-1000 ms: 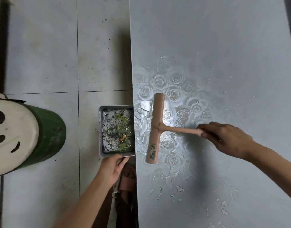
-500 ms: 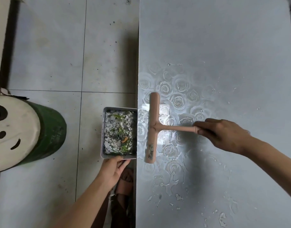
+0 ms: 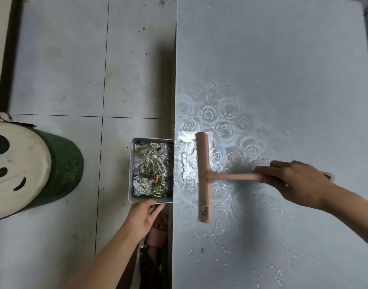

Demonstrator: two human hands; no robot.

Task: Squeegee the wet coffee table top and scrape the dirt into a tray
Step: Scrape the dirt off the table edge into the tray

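1. Head view shows the peach squeegee blade-down on the wet coffee table top. Its long blade runs parallel to the table's left edge and near it, with a band of pooled water between blade and edge.
2. The right hand grips the end of the handle, fingers wrapped round it.
3. The tray hangs just beside the table's left edge, slightly below the top. It already holds dirty water with green and orange scraps.
4. The left hand holds the tray by its near rim; the fingers beneath are hidden.
5. This looks like the last stretch of a stroke, driving water and dirt over the edge into the tray.
6. The blade's near end reaches past the tray's near rim, so the next push calls for angling the blade or sliding the tray nearer, or some water may fall to the floor.
7. Loose droplets dot the nearer tabletop.
8. A green stool with a panda face stands on the tiled floor, well apart from the tray.
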